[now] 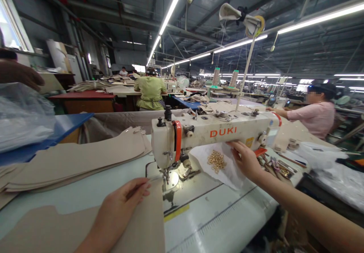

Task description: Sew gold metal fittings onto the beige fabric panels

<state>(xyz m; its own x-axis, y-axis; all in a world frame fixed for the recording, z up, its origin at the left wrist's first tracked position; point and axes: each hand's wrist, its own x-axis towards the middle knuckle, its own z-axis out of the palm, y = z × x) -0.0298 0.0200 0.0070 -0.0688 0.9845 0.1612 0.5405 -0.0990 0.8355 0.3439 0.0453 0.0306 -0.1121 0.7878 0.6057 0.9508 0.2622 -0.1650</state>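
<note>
Where left hand (121, 205) curled: beige panel (153, 215) beneath ran lengthwise away; pinch unclear.
Rings (216, 161): lay nearer right hand (247, 158), hold unclear.

A beige panel (152, 222) lies under my left fingers (139, 184), just beside the round metal plate (173, 179) of the sewing machine (199, 129). My right fingers (240, 148) reach beneath its arm, at a white sheet (231, 177) bearing gold-coloured rings (216, 161). Beige pieces (85, 154) lie stacked to my left.
</note>
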